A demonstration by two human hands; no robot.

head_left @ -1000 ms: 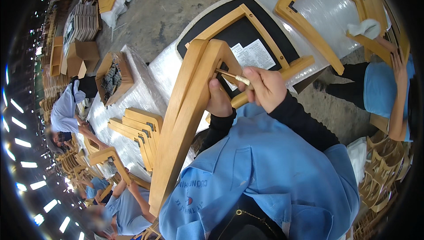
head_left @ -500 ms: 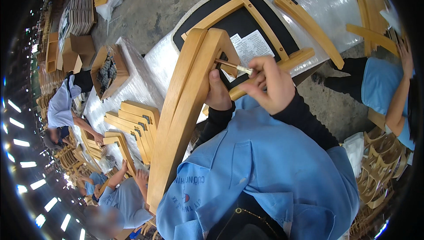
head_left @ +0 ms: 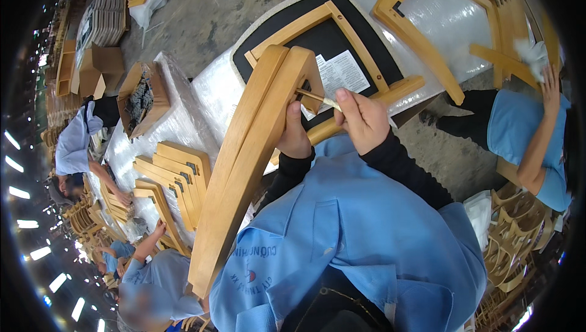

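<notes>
My left hand (head_left: pixel 295 137) is closed around the upper part of an angled light-wood chair leg piece (head_left: pixel 247 155), its thumb on the near face. That piece slants from the middle of the view down toward my lower left. In my right hand (head_left: pixel 366 123), the fingers are closed on a thin metal driving tool (head_left: pixel 315 96) with a pale wrapped grip. Its shaft reaches to the inner side of the wooden piece near the bend; the tip is hidden there. Beyond lies an upturned black-bottomed seat (head_left: pixel 366 24) bearing a wooden frame (head_left: pixel 299 25) and white printed sheets (head_left: pixel 342 71).
On the left, several angled wooden pieces (head_left: pixel 177 173) with dark brackets lie on a plastic-wrapped surface (head_left: pixel 198 127), beside a carton of small parts (head_left: pixel 146 100). Another leg piece (head_left: pixel 421 39) lies right of the seat. Co-workers in blue stand at right (head_left: pixel 528 121) and lower left (head_left: pixel 162 283).
My right-hand fingers, spread around the tool's grip before, have closed over it, and that hand has turned. The wooden piece stays in my left hand. The whole view has shifted slightly.
</notes>
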